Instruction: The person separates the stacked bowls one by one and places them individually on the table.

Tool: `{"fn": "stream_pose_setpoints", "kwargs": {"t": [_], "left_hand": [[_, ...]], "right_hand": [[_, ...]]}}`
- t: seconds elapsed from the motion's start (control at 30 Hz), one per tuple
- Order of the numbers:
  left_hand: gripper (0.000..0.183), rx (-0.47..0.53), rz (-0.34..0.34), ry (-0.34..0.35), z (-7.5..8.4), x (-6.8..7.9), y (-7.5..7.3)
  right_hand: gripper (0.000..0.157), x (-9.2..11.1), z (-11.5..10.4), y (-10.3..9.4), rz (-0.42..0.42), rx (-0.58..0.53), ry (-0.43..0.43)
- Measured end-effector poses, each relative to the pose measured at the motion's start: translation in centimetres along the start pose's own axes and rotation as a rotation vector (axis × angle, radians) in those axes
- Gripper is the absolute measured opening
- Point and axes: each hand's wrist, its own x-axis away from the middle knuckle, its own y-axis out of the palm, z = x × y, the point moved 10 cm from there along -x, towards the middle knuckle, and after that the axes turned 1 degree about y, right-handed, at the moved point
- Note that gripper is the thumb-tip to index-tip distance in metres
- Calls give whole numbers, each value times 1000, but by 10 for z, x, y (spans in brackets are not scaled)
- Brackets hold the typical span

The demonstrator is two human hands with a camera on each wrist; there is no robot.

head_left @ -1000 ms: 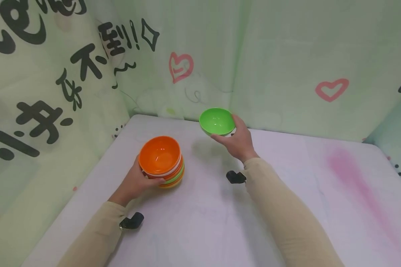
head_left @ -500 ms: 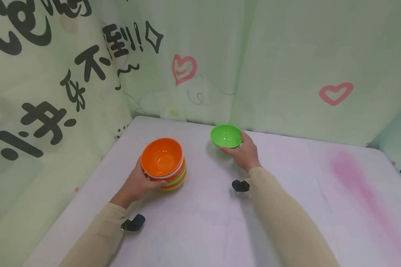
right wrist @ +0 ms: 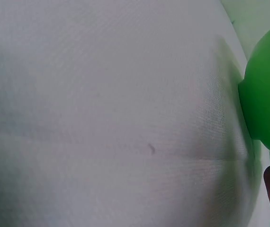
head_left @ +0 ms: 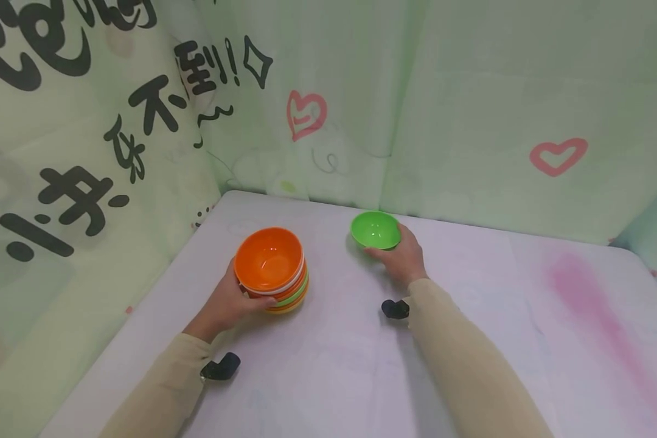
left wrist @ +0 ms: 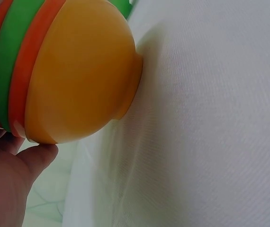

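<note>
My left hand (head_left: 227,305) grips a stack of nested bowls from its left side, thumb across the front. On top is an orange bowl (head_left: 269,260); white, orange and green rims show below it. The lowest is a yellow bowl (left wrist: 80,71), its foot right at the cloth in the left wrist view. Farther back and to the right, my right hand (head_left: 402,258) holds a green bowl (head_left: 375,230) upright by its right side, thumb at the near rim. In the right wrist view the green bowl's foot (right wrist: 247,111) is right at the cloth.
A white cloth-covered table (head_left: 328,365) with a pink stain (head_left: 586,298) on the right lies under both hands. Pale green curtains (head_left: 471,109) with drawn hearts and black lettering hang along the back and left edges.
My right hand has lowered the green bowl toward the table, slightly to the right and nearer. My left hand keeps its grip on the stack; the view has shifted a little.
</note>
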Motion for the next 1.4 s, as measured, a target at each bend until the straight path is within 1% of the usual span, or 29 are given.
{"fn": "stream_pose_setpoints", "kwargs": {"t": [0.27, 0.57, 0.67, 0.8, 0.93, 1.0, 1.1, 1.17, 1.23, 1.3, 1.4], "left_hand": [[96, -21, 5, 14, -18, -5, 0], [98, -24, 11, 34, -18, -6, 2], [98, -29, 9, 28, -19, -6, 2], [98, -38, 9, 20, -20, -6, 1], [97, -38, 15, 22, -19, -5, 0], [96, -36, 19, 27, -18, -4, -1], [96, -30, 22, 29, -19, -4, -2], [96, -29, 23, 28, -19, -3, -2], [96, -26, 24, 28, -20, -2, -3], [95, -22, 20, 18, -14, 0, -2], [94, -25, 15, 21, -12, -1, -2]], "right_hand": [[95, -2, 6, -1, -10, -36, 34], [100, -1, 10, -4, -13, -34, 56], [102, -2, 11, -3, -10, -23, 41], [104, -2, 6, -6, 14, -17, -6], [108, 4, -14, -12, 39, -44, -38], [107, 9, -30, -14, 42, -73, -61], [103, 19, -58, -13, 16, -127, -108], [102, 26, -76, -6, -24, -143, -156], [99, 36, -96, 3, -83, -147, -206], [97, 46, -116, 13, -143, -139, -264], [95, 63, -142, 29, -236, -132, -347]]}}
